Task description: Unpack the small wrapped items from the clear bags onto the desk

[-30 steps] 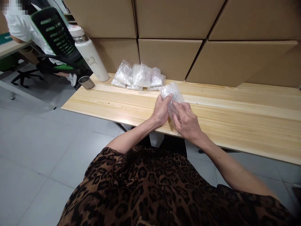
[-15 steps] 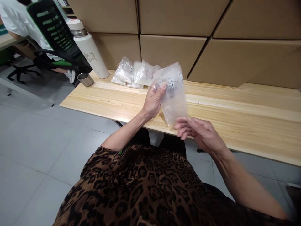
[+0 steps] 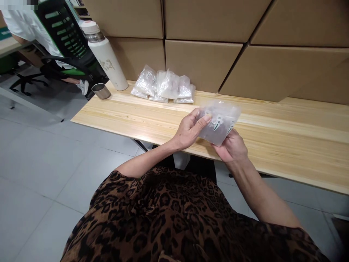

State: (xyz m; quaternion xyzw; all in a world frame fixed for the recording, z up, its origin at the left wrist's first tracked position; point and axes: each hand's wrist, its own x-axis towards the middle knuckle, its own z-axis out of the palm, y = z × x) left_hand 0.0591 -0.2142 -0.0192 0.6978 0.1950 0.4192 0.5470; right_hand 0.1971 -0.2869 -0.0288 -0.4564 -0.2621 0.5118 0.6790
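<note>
The left hand [image 3: 189, 129] was closed on a clear plastic packet [image 3: 215, 131], its thumb laid flat across the upper face near the left edge and most of its fingers hidden beneath. The right hand [image 3: 233, 147] touched the packet at its lower right corner, palm partly turned up, with its fingertips out of sight behind the plastic; how far those fingers were closed could not be told. Between the two hands the packet was tilted, its printed side facing up, showing small dark green marks too small to read. It was held above the front part of a pale wooden table [image 3: 286, 142], and its far edge was slightly blurred.

Beyond the hands, well apart from the held packet, a cluster of similar plastic packets [image 3: 167, 85] lay towards the back of the table, some overlapping others. To the left of them stood a white flask [image 3: 113, 67] with a worn patch on its side, and just beside it, nearer the table's left end, an upright metal cup [image 3: 101, 91]. Brown cardboard boxes [image 3: 201, 63] rose in stacked rows behind the table. Farther off at upper left, a person in a white top [image 3: 20, 27] sat in a black and green chair [image 3: 65, 34].
</note>
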